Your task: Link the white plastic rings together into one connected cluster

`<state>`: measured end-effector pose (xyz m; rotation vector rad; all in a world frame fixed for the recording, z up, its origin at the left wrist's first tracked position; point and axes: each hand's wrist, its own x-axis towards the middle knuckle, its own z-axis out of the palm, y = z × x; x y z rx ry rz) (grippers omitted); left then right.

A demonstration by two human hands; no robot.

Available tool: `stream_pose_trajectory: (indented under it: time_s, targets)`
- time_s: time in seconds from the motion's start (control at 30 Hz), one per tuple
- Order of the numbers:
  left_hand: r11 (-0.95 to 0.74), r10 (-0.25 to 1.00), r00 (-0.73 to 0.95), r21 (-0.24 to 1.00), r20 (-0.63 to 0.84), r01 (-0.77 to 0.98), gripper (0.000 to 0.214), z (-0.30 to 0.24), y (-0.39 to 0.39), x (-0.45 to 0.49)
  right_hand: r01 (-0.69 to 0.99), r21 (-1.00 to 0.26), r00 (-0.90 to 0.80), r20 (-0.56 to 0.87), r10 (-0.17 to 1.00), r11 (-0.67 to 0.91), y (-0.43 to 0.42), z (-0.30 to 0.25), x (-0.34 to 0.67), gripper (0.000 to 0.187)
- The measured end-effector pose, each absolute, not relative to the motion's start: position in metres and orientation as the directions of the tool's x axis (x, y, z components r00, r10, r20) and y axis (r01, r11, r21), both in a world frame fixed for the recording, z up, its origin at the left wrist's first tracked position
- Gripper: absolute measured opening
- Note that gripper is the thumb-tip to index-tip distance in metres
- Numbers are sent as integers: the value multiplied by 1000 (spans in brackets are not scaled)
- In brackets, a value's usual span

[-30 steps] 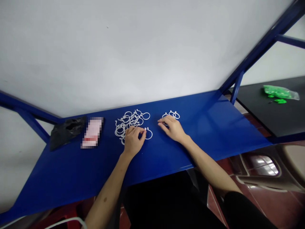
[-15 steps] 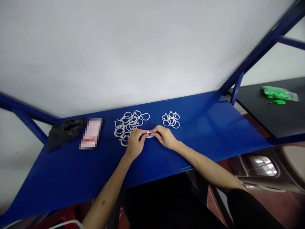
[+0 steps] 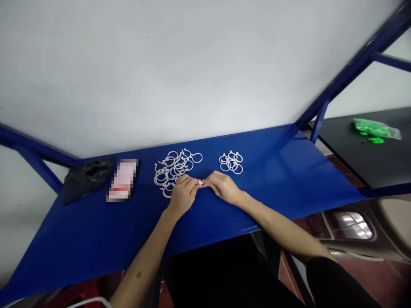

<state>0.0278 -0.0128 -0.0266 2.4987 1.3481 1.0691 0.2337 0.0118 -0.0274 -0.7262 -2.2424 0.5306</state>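
Observation:
My left hand and my right hand meet above the blue table, fingertips pinched on one white plastic curtain ring. Only a small part of that ring shows between the fingers; the rest is hidden. Just beyond my left hand lies a tangled pile of similar white rings, several with small hooked ends standing out. A smaller group of white rings lies past my right hand, partly overlapping one another.
The blue table backs onto a white wall. A black plastic bag and a blurred pink packet lie at left. A bag of green pieces rests on a black table at right.
My fingers have closed in around the ring, and its lower curve, seen before, is now mostly hidden. The two groups of rings on the table stay as they were.

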Motion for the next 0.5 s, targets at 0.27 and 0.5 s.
stream_pose_trajectory:
  time_s: [0.27,0.5]
  targets:
    - [-264,861,134,204,491,943,32,-28,-3,22,654,-591,-96,554,827,472,45,-16,259,19]
    - [-172,921,114,126,374,977,30,-31,-5,20,825,-517,23,437,899,230,62,-23,282,20]
